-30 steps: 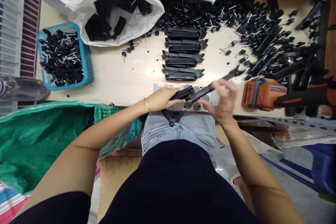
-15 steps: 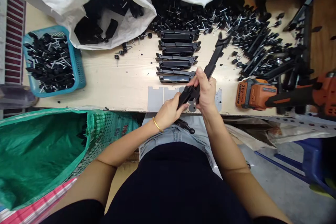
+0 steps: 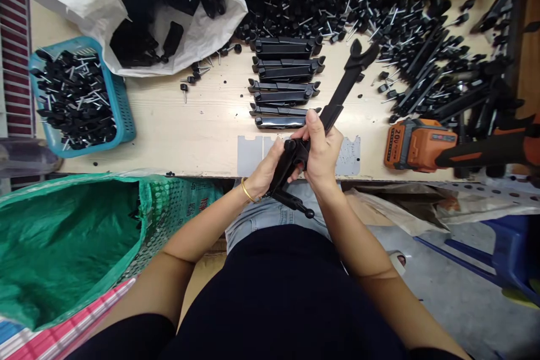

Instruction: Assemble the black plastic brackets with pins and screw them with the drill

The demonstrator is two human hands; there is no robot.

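The work in hand looks partway through: one piece is being handled, a short run of similar ones lies set out, and plenty of loose parts remain. The long black plastic jointed arm with a forked tip is held up over the counter's near edge, slanting away to the right. The right hand is closed around its middle, thumb laid along the shaft. The left hand holds the thicker lower end, though its fingers are largely hidden behind the part. Below, a black rod with a ball end hangs over the lap; whether every joint is tight I cannot tell.

Beyond the hands, four folded black plastic arms lie in a neat stack of rows, and I take these as finished or at least set aside. What seems left is far more: a wide heap of small black knobs with silver metal shafts spreads across the back, and more fill the blue plastic basket at the left. The orange and black cordless power tool lies at the right, touched by neither hand
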